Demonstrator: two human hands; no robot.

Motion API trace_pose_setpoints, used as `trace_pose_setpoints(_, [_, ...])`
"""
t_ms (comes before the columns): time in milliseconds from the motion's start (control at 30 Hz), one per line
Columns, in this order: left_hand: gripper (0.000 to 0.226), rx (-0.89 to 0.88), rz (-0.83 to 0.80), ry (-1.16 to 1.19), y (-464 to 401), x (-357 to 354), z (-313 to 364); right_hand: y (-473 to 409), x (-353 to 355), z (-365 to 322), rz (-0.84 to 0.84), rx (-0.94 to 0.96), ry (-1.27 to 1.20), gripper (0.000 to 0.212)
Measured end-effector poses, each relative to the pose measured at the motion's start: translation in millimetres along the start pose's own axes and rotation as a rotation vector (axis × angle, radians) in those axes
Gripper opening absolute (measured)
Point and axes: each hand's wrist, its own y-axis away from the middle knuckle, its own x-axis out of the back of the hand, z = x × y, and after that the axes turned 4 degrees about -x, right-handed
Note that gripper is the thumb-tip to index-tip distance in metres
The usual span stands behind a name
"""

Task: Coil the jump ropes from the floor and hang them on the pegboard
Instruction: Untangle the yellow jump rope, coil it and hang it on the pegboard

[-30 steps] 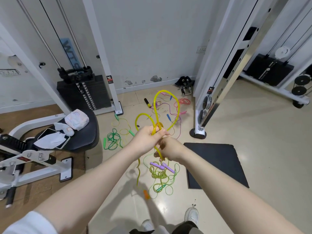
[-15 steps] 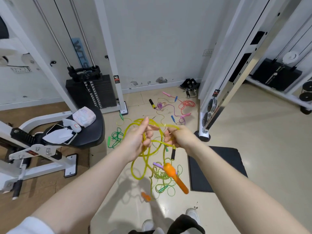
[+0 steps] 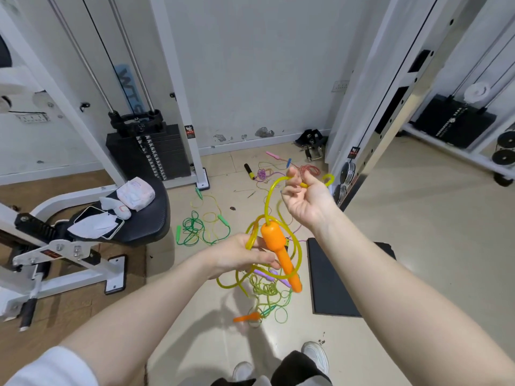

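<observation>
Yellow rope (image 3: 296, 247): loops gathered in left hand (image 3: 243, 256), fingers curled round them. Right hand (image 3: 304, 198) now lifted away, pinching a strand, drawing slack. Orange handle (image 3: 279, 250) newly dangling at bundle. Coiling underway; pegboard unseen.

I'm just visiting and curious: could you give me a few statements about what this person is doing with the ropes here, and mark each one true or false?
1. The left hand holds loops of a yellow rope. True.
2. The right hand is empty. False: it pinches a stretch of the yellow rope, raised above the left hand.
3. An orange handle hangs by the left hand. True.
4. All the ropes are off the floor. False: a green rope and others lie on the floor.
5. A phone lies on the black seat. True.
</observation>
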Motion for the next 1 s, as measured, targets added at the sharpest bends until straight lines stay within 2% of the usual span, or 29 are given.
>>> trace_pose_setpoints(133, [0.016,-0.002,0.126,0.049,-8.8,-0.8,2.1,-4.2,13.8,-18.4,0.006,0.218,-0.27,0.04])
trace_pose_setpoints(200, [0.018,0.016,0.264,-0.058,-15.6,7.8,-1.1,-4.1,24.7,-31.1,0.008,0.293,-0.367,0.042])
trace_pose_setpoints(300, [0.025,0.098,0.44,-0.309,-24.1,18.8,-6.7,-2.7,42.4,-45.6,0.026,0.29,-0.417,0.046])
trace_pose_setpoints(400, [0.029,0.31,0.541,-0.328,-27.7,27.8,-20.5,2.3,50.2,-60.7,0.072,0.271,-0.371,0.047])
trace_pose_setpoints(467, [0.027,0.411,0.575,-0.221,-29.2,32.1,-29.5,5.7,50.0,-72.5,0.106,0.274,-0.254,0.041])
trace_pose_setpoints(500, [0.023,0.401,0.584,-0.124,-30.2,32.2,-30.2,6.4,48.9,-77.0,0.103,0.273,-0.186,0.041])
trace_pose_setpoints(567, [0.019,0.327,0.565,0.095,-31.5,26.0,-21.9,1.2,49.6,-82.3,0.142,0.187,0.024,0.06])
trace_pose_setpoints(633, [0.026,0.225,0.488,0.286,-33.0,14.2,-4.3,-1.4,50.7,-74.0,0.267,-0.005,0.449,0.06])
trace_pose_setpoints(700, [0.03,0.11,0.422,0.459,-37.4,0.8,14.4,1.0,53.6,-54.2,0.287,-0.136,0.892,0.052])
trace_pose_setpoints(767, [0.03,0.001,0.42,0.653,-43.6,-11.4,31.0,6.0,53.5,-39.2,0.154,-0.192,1.132,0.052])
trace_pose_setpoints(833, [0.03,-0.093,0.447,0.818,-49.9,-19.7,43.2,10.8,50.9,-34.9,0.015,-0.187,1.17,0.053])
trace_pose_setpoints(867, [0.031,-0.127,0.459,0.88,-52.0,-22.5,47.2,12.0,50.0,-36.4,-0.06,-0.143,1.198,0.045])
trace_pose_setpoints(933, [0.032,-0.141,0.475,0.912,-55.4,-27.3,52.0,13.5,50.5,-40.7,-0.199,-0.043,1.353,0.018])
trace_pose_setpoints(1000, [0.033,-0.071,0.504,0.853,-59.7,-33.2,53.8,11.6,56.4,-43.9,-0.22,0.006,1.481,0.012])
